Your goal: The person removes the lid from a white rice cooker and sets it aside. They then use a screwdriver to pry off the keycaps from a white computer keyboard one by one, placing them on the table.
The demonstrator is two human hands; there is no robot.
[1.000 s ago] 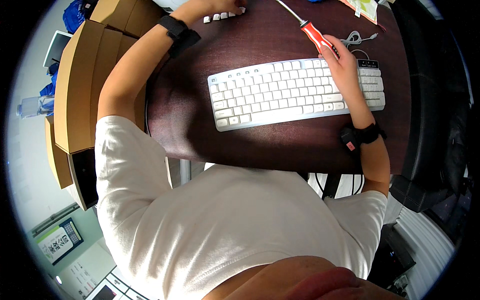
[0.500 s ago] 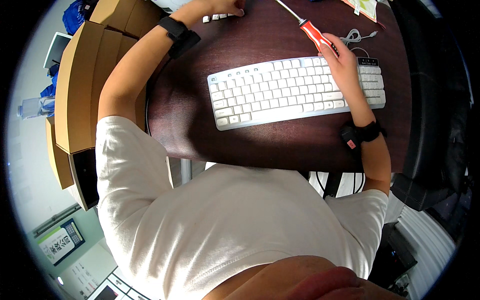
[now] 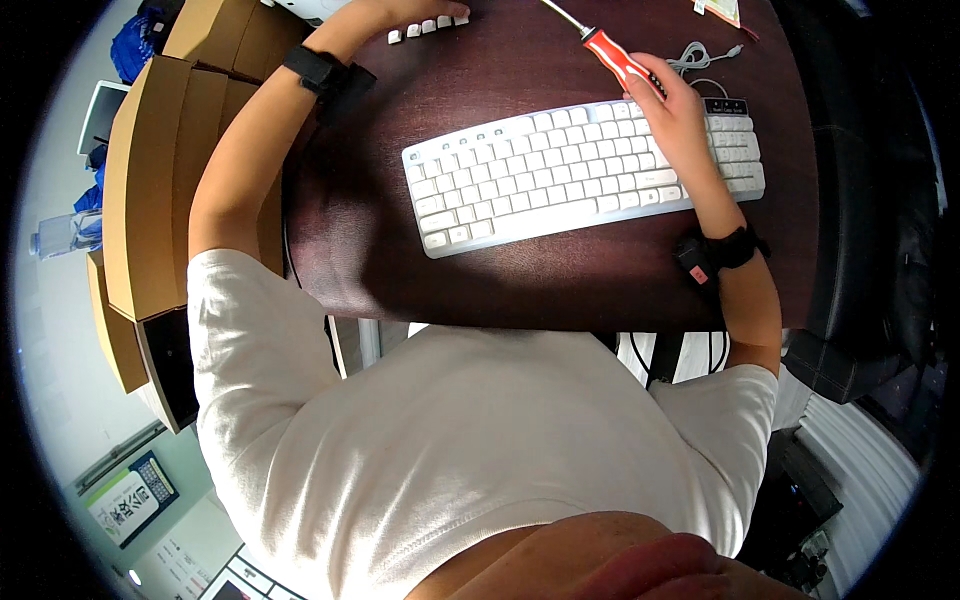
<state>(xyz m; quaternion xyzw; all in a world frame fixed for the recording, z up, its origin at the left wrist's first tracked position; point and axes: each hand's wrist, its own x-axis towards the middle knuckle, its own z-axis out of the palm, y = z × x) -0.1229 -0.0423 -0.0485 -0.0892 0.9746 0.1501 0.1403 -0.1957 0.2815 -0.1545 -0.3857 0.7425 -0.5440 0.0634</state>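
My right hand is closed around the red-and-white handle of a screwdriver, whose metal shaft points to the far left. It hangs over the right part of a white keyboard. Several spots at the left of the keyboard's far row have no keycaps. At the upper edge my left hand is partly cut off, its fingertips together on a white keycap. That keycap stands at the right end of a short row of loose keycaps.
The dark reddish-brown table carries a coiled white cable behind the keyboard. Cardboard boxes stand along the table's left side. A black padded seat lies to the right. A colourful packet shows at the far right.
One more keycap now shows at the right end of the loose row, under my left fingertips. The whole view has shifted slightly; my right hand keeps its hold on the screwdriver.
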